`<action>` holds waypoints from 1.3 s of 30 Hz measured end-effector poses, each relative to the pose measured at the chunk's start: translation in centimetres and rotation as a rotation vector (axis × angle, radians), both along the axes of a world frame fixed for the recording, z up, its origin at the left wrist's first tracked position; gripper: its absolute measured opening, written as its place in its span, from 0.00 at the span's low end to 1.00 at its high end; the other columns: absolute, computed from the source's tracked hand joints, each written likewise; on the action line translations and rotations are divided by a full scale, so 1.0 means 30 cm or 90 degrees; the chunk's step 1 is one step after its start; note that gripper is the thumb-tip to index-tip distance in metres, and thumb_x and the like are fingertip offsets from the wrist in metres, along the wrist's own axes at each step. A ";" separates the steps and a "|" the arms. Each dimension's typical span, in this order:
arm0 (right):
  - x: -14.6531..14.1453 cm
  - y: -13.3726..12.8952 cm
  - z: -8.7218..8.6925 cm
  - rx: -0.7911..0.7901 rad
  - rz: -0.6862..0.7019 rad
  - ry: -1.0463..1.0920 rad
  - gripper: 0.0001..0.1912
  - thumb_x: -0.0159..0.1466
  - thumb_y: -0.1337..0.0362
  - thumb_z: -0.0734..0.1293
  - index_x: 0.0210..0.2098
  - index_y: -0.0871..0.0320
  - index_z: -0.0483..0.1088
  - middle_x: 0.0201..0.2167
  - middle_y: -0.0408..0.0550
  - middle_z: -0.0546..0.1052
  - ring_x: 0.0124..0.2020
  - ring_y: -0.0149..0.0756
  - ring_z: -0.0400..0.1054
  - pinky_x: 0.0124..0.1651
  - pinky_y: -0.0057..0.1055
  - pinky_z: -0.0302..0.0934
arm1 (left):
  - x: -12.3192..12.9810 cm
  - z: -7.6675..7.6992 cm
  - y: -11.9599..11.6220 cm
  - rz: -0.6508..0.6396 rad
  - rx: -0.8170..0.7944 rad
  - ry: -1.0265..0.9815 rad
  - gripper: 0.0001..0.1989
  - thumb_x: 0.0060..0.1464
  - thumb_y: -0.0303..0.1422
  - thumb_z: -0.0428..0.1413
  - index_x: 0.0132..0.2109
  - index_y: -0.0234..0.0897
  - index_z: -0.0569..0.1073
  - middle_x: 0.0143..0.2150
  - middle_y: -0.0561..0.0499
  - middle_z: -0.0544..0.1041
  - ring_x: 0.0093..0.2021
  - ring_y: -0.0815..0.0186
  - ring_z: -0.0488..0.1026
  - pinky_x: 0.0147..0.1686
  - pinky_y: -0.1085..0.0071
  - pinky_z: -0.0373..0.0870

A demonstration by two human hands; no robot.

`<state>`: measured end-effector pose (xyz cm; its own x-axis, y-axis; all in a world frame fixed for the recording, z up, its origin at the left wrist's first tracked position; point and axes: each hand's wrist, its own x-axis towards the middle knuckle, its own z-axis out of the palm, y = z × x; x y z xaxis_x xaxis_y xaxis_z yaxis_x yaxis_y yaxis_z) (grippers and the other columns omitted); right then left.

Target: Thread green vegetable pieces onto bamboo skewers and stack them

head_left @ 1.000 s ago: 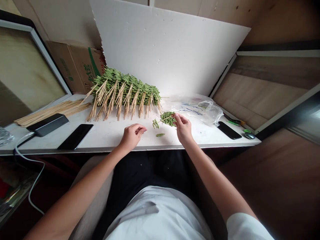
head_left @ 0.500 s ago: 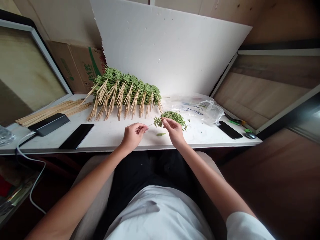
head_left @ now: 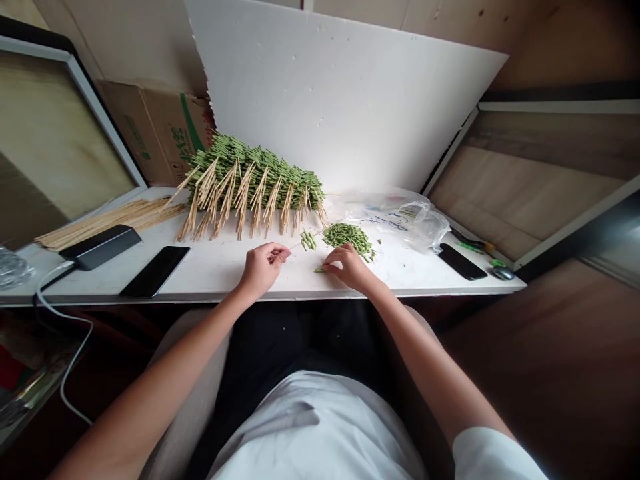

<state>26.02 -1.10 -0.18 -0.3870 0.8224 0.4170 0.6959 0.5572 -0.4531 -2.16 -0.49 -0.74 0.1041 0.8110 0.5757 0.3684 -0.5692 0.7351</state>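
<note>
My left hand (head_left: pixel 263 267) is closed round a thin wooden skewer, which points right and slightly up. Several short green bean pieces (head_left: pixel 308 241) are threaded crosswise on it. To the right, my right hand (head_left: pixel 347 265) is low over the white table, thumb and fingers pinched on a single green bean piece (head_left: pixel 319 270) whose left end shows. Just behind that hand lies a loose pile of cut green beans (head_left: pixel 347 237). Farther back, a large stack of filled bean skewers (head_left: pixel 260 173) has its bare stick ends fanned toward me.
Bare skewers (head_left: pixel 105 223) lie at the left, behind a black box-shaped device (head_left: pixel 100 247) with a white cable. One phone (head_left: pixel 155 271) is at the left, another (head_left: pixel 461 261) at the right. A clear plastic bag (head_left: pixel 425 223) lies behind the right phone. A white board (head_left: pixel 345 100) stands at the back.
My right hand has come away from the threaded beans and moved down toward me, onto the bean piece lying on the table. My left hand still holds the skewer, nearly in place.
</note>
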 end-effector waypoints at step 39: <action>0.035 0.028 0.053 -0.255 -0.026 0.825 0.19 0.54 0.47 0.82 0.37 0.52 0.81 0.40 0.47 0.84 0.50 0.42 0.79 0.59 0.38 0.72 | 0.002 -0.012 -0.008 0.010 0.041 0.070 0.10 0.63 0.38 0.62 0.37 0.37 0.83 0.34 0.45 0.84 0.32 0.61 0.81 0.36 0.67 0.77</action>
